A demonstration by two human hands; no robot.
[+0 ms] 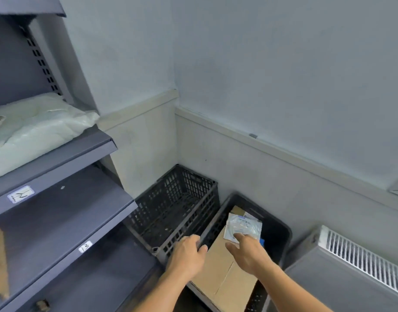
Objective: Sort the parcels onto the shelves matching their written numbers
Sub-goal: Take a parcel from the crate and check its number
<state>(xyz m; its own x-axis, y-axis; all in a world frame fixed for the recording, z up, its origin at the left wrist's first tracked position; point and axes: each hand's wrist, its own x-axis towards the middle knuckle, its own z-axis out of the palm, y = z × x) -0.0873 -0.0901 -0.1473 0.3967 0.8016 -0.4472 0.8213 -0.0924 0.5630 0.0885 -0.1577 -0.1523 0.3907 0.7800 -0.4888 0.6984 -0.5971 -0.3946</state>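
Clear plastic wraps the small pouch [244, 225], a flat parcel with a pale label. It lies directly ahead of the right grip [246, 251], propped on the far end of the cardboard box [225, 280] inside the dark bin [282, 228]. The right grip is spread open with its fingers straight. Its fingertips look to be just touching the pouch's near edge, and nothing is held yet. The left grip [189, 255] sits just beside it on the left. Its fingers are bent over the bin's left rim, where that rim meets the empty mesh crate [175, 206], and it seems to be holding the rim to steady the bin rather than reaching for a parcel. The right grip is therefore plainly the nearer one to the pouch. The pouch is close to square and tilts upward away from the fingers, so the likely next move is a short reach forward and a pinch on the near edge. Thin film like this will probably sag when lifted. No number on the pouch can be read from here. The shelves stand well off to the left of both grips and carry handwritten tags, one tag [20, 194] higher up and another tag [85, 246] lower and nearer. A white bag [36, 129] already lies on the upper shelf. Carrying the pouch there would mean swinging it left across the mesh crate.
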